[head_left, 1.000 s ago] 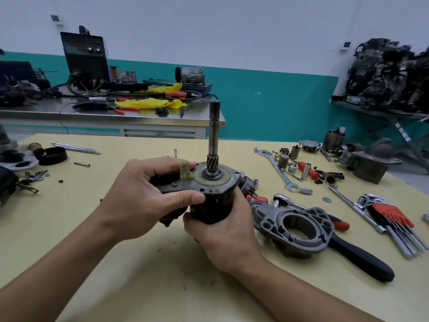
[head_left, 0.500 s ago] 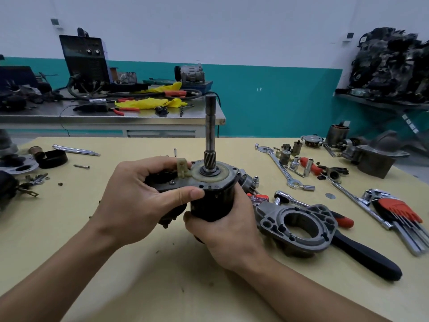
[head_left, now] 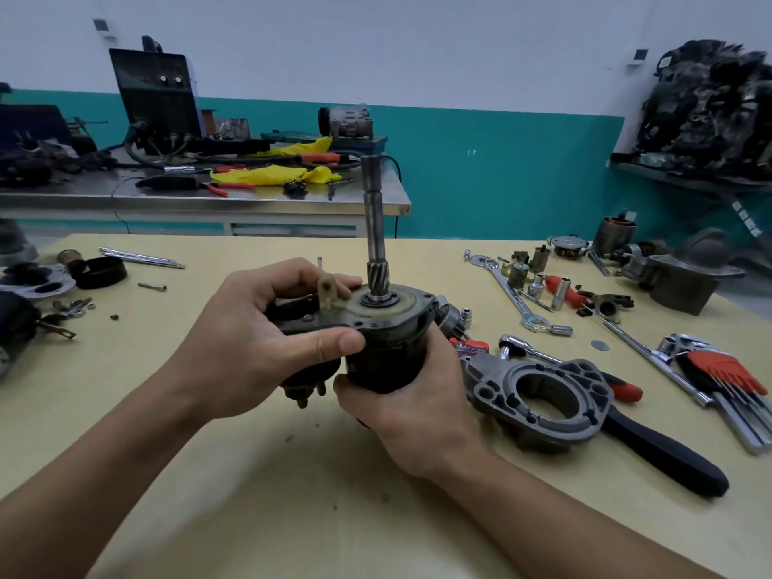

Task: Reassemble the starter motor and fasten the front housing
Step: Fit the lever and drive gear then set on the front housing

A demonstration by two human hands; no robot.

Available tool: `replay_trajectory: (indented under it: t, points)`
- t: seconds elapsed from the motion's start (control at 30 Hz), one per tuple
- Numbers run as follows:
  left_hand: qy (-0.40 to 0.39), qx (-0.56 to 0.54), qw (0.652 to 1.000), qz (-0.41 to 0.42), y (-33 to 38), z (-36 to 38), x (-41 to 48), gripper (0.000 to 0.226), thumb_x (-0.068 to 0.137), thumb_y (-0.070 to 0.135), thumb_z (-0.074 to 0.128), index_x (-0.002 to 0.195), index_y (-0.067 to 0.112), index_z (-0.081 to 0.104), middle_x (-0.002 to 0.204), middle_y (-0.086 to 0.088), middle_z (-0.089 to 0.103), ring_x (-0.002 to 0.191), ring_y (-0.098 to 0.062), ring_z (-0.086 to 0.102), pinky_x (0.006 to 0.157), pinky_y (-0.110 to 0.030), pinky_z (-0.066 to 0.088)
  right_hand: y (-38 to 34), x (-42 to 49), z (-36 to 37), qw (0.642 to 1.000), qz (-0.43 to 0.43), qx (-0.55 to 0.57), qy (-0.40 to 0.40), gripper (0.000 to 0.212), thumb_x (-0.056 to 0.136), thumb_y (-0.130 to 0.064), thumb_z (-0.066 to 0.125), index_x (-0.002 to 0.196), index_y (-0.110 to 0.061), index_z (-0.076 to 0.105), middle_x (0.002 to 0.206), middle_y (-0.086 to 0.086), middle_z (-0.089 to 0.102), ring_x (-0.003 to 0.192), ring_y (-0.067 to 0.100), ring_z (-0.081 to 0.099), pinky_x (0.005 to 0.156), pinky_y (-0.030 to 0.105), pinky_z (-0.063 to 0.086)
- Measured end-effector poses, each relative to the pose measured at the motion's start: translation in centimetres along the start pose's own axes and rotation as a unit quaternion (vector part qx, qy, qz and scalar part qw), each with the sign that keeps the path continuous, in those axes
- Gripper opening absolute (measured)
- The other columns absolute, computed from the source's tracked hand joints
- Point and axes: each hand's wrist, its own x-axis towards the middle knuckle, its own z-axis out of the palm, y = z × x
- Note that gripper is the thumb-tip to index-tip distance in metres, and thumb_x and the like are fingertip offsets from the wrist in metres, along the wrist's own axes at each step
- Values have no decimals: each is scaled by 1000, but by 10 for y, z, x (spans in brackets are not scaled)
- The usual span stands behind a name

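Starter motor upright in both hands, front housing off to the side

Starter motor (head_left: pixel 382 348) sits at frame centre, held upright just above the yellow worktable (head_left: pixel 234 495), shaft (head_left: pixel 374 227) pointing to 12 o'clock with helical gear teeth at its base. Left hand (head_left: pixel 250 340) wraps the solenoid side at 9 o'clock of the motor, thumb pressed flat across the black body, fingers curled over the top edge by the beige plastic lever (head_left: pixel 328 292). Right hand (head_left: pixel 417 407) cups the black body from 5 o'clock, fingers closed round its far side (fingertips hidden). Both hands are clamped on the motor; whether its bottom end touches the table, cannot tell.

Front housing (head_left: pixel 543 394), grey cast metal with a big round opening, lies flat on the table at 3 o'clock of the motor, just beside the right hand, not touching it as far as visible. It rests partly over a black-handled tool (head_left: pixel 664 449) running toward 4 o'clock. Ratchet (head_left: pixel 526 348) lies just beyond the housing at 1 o'clock of it. Hex key set (head_left: pixel 727 369) with red holder near the right edge. Combination wrench (head_left: pixel 507 292) and loose sockets (head_left: pixel 520 275) at 2 o'clock of the motor. Loose bolt (head_left: pixel 152 287) and black ring (head_left: pixel 102 272) at 10 o'clock. Steel bench (head_left: pixel 200 198) behind (cluttered, yellow cloth on it).
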Motion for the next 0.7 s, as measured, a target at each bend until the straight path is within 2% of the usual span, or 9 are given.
replay_trajectory:
  t: [0.17,0.3,0.4,0.57,0.63,0.7]
  points:
    - [32,-17,999,-14,-1,8,2,27,71,50,71,84,27,72,108,14,74,100,-10,72,77,-21,57,-3,1,-2,1000,-6,13,-4,62,66,7,82,118,-20,60,102,-5,73,90,11,71,71,20,55]
    - [36,-29,999,-23,-1,9,2,27,68,49,74,82,26,73,108,13,75,100,-9,72,78,-17,56,-3,1,-2,1000,-12,20,-3,62,67,9,81,119,-16,61,103,-3,73,92,12,71,73,20,55]
    - [36,-20,999,-8,0,10,1,22,70,47,75,83,29,75,107,13,75,102,-8,71,78,-16,55,-4,1,-3,1000,-11,24,-9,61,67,11,80,119,-12,61,102,0,74,90,13,72,73,22,55]
    - [58,-9,998,13,0,13,0,23,74,44,75,91,28,77,106,9,76,100,-14,73,78,-25,60,-8,1,-4,1000,-5,26,-14,59,65,9,81,115,-15,64,98,-2,75,86,10,72,70,21,56]
    - [65,-7,998,21,0,14,-1,24,75,42,75,94,27,78,102,6,77,97,-14,73,76,-23,60,-9,2,-4,999,-1,28,-17,59,65,10,82,116,-15,64,99,-3,75,87,9,72,70,21,56]
    - [68,-6,997,29,1,15,-1,24,76,40,75,96,26,79,101,6,77,95,-13,74,73,-21,59,-10,4,-4,999,4,27,-27,57,66,11,81,115,-14,65,97,0,75,85,15,72,69,27,59]
